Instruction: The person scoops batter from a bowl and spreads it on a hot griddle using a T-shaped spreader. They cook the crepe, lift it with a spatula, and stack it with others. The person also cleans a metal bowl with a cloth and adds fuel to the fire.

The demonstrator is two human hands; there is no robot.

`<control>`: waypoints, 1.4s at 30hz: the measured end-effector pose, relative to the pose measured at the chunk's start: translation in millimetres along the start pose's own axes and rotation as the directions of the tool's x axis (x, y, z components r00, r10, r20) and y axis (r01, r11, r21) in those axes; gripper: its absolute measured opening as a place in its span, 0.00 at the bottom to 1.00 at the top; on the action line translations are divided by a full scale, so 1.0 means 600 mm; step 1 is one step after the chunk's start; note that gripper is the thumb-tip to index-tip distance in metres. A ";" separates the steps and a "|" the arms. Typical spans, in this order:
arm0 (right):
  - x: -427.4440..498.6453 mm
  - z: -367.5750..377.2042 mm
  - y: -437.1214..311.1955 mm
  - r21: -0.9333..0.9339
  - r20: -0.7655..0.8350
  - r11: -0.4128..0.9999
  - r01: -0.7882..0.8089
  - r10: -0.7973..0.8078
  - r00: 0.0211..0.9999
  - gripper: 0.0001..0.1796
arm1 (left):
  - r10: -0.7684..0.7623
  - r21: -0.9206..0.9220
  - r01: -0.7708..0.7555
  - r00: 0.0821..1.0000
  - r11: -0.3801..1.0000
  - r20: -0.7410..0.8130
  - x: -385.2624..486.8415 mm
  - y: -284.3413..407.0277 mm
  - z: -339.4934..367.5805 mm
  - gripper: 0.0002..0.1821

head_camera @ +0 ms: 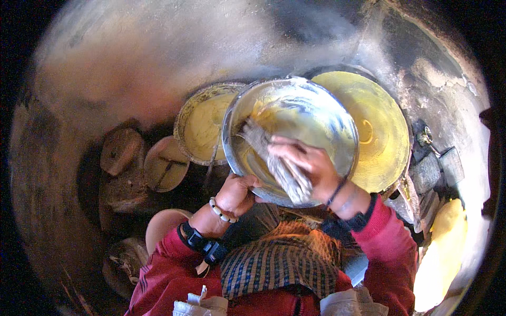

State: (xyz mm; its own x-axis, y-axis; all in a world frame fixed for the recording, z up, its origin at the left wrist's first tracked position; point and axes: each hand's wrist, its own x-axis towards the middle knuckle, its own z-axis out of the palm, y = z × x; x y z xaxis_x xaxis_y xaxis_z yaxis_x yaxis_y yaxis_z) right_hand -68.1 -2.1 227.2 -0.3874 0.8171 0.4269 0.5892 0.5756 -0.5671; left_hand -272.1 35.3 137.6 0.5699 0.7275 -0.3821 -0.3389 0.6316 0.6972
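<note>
A wide, shallow metal vessel [332, 114], a basin or a lid, is tilted up in front of me with yellowish smears inside. My left hand [237, 193] grips its near rim, thumb over the edge. My right hand [306, 162] is over the inside of the vessel, closed around a bundled greyish cloth [261, 138]. The cloth lies against the smeared inner surface. Behind and to the right, a round yellow layer of batter or flatbread [381, 134], with a small ring mark, covers a griddle. The vessel hides its left part.
At left behind the vessel stands a batter-crusted bowl [182, 142] of pale yellow batter, a long handle leaning in it. Further left is a smaller bowl [168, 179]. Stone-like blocks [427, 173] and a metal ladle [427, 136] lie right, above a yellow item [446, 233]. Orange glow, seemingly fire [296, 229], shows near my lap.
</note>
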 end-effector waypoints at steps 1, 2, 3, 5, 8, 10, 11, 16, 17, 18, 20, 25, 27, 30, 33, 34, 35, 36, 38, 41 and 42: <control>0.008 0.004 0.016 -0.120 -0.069 0.991 -0.065 0.057 0.996 0.24 | -0.002 0.014 0.003 0.998 1.000 -0.056 0.000 0.003 -0.001 0.21; -0.004 -0.002 0.022 -0.079 -0.174 0.997 -0.021 0.007 0.985 0.24 | 0.030 -0.077 -0.027 0.999 0.997 0.040 -0.001 -0.001 0.000 0.23; -0.012 -0.007 0.031 -0.029 -0.275 0.997 -0.067 0.057 0.960 0.24 | 0.014 -0.032 -0.015 1.000 0.999 -0.016 -0.001 -0.004 -0.002 0.23; -0.021 -0.001 0.035 -0.089 -0.339 0.984 0.152 -0.174 0.925 0.26 | -0.019 -0.012 0.019 0.999 1.000 -0.034 0.000 -0.012 -0.007 0.23; -0.002 0.011 0.040 -0.083 -0.090 0.994 0.078 -0.085 0.992 0.23 | 0.011 0.013 -0.011 0.999 1.000 -0.046 0.005 -0.009 -0.016 0.23; 0.016 0.007 0.050 -0.031 -0.259 0.992 -0.121 0.109 0.960 0.21 | 0.032 -0.033 -0.035 0.996 0.999 -0.082 0.011 -0.008 -0.018 0.22; 0.024 0.006 0.057 0.036 -0.310 0.953 -0.302 0.298 0.903 0.21 | 0.003 -0.017 -0.005 0.997 1.000 -0.077 0.015 -0.006 -0.021 0.22; -0.099 -0.065 0.069 0.030 -0.411 0.974 -0.226 0.218 0.885 0.20 | 0.041 0.023 -0.039 0.997 0.999 -0.059 0.019 -0.021 -0.012 0.24; -0.124 -0.067 0.064 -0.056 -0.430 0.949 -0.311 0.258 0.865 0.20 | 0.036 0.009 -0.035 0.996 0.999 -0.077 0.023 -0.021 -0.014 0.24; -0.137 -0.065 0.061 -0.013 -0.404 0.953 -0.303 0.272 0.873 0.21 | 0.038 -0.003 -0.038 0.994 0.999 -0.099 0.027 -0.024 -0.014 0.25; -0.152 -0.073 0.053 0.086 -0.201 0.930 -0.358 0.368 0.908 0.18 | 0.054 0.004 -0.053 0.995 0.999 -0.080 0.035 -0.026 -0.020 0.24; -0.133 -0.090 0.031 0.143 -0.269 0.901 -0.409 0.433 0.860 0.14 | 0.045 -0.018 -0.047 0.996 0.999 -0.074 0.051 -0.032 -0.031 0.23; -0.122 -0.096 0.034 0.172 -0.070 0.806 -0.567 0.584 0.809 0.14 | 0.007 0.002 -0.007 0.991 1.000 -0.131 0.049 -0.030 -0.034 0.23; -0.093 -0.085 0.050 0.104 -0.226 0.929 -0.356 0.371 0.901 0.14 | 0.052 0.032 -0.050 0.997 0.998 -0.052 0.045 -0.024 -0.032 0.24; -0.040 -0.041 0.060 0.247 -0.238 0.955 -0.162 0.222 0.946 0.16 | 0.061 0.043 -0.056 0.991 0.997 -0.122 0.041 -0.025 -0.025 0.20; -0.024 -0.018 0.057 0.265 -0.227 0.955 -0.130 0.193 0.955 0.15 | 0.073 0.065 -0.066 0.992 0.996 -0.103 0.042 -0.027 -0.025 0.20; -0.014 -0.008 0.054 0.265 -0.207 0.958 -0.107 0.165 0.964 0.15 | 0.064 0.090 -0.056 0.994 0.994 -0.092 0.042 -0.027 -0.025 0.19; -0.004 -0.004 0.051 0.253 -0.090 0.962 -0.101 0.128 0.988 0.13 | 0.074 0.087 -0.068 0.994 0.994 -0.074 0.043 -0.028 -0.029 0.18; -0.001 -0.023 0.046 0.389 0.042 0.895 -0.219 0.221 0.974 0.12 | 0.052 0.048 -0.050 0.998 0.998 -0.035 0.042 -0.027 -0.038 0.18; 0.005 -0.087 0.064 0.204 0.172 0.929 -0.309 0.277 0.945 0.08 | 0.065 0.025 -0.063 0.992 0.998 -0.110 0.042 -0.023 -0.059 0.18; 0.010 -0.087 0.068 0.191 0.092 0.957 -0.217 0.203 0.975 0.09 | 0.073 0.022 -0.071 0.991 0.997 -0.114 0.041 -0.022 -0.066 0.18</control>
State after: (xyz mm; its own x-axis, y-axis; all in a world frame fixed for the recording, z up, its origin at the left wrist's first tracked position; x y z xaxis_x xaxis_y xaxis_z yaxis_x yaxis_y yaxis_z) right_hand -9.5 24.5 243.2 -0.3236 0.9163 0.2359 0.5126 0.3793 -0.7703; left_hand -283.1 55.6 95.0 0.4548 0.7973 -0.3969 -0.3620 0.5726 0.7356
